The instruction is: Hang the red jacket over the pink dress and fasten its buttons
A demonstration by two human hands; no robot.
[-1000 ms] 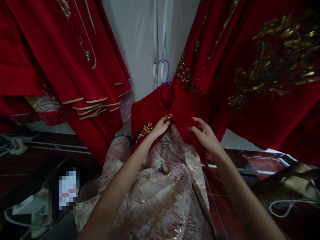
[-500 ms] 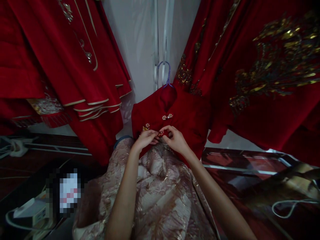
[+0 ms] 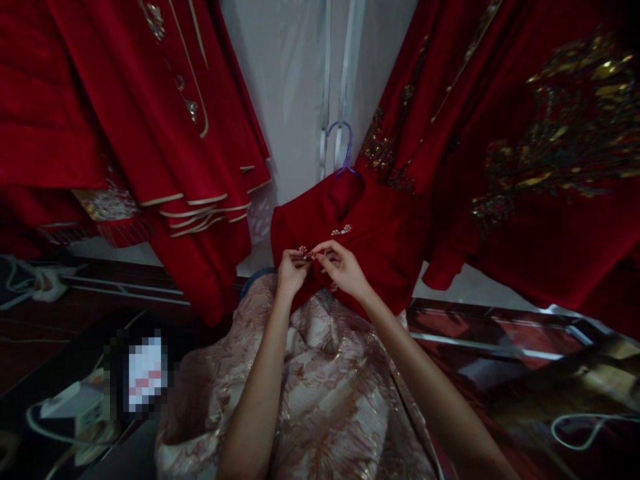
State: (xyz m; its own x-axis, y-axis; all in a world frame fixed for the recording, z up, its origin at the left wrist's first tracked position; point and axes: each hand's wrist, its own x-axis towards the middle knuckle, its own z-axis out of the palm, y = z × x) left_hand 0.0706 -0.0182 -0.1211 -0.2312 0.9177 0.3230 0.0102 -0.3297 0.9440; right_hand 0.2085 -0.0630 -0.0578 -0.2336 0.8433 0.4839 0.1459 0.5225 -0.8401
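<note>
A red garment [image 3: 390, 233] hangs on a thin blue-purple hanger [image 3: 349, 143] in front of me. My left hand [image 3: 294, 272] pinches one end of a beaded flower clasp [image 3: 311, 256] on the garment's front. At the other end of that clasp, the thumb and forefinger of my right hand [image 3: 344, 268] are closed together; the fingers partly cover it. Just above sits a second beaded clasp [image 3: 341, 230], with both its flower ends in line. Below my right hand, a small beaded flower [image 3: 333, 287] shows on the red cloth.
Pinkish brocade cloth [image 3: 335, 400] covers my lap. Red garments with pale piping [image 3: 200, 160] hang at left, and a gold-sequined red garment [image 3: 560, 133] hangs at right. A white power strip [image 3: 83, 407] with cables lies lower left. A white cable loop [image 3: 575, 430] lies lower right.
Both hands have risen slightly on the garment, with the clasp now lifted between them. A lower beaded flower has come into sight. The whole view has shifted a little.
</note>
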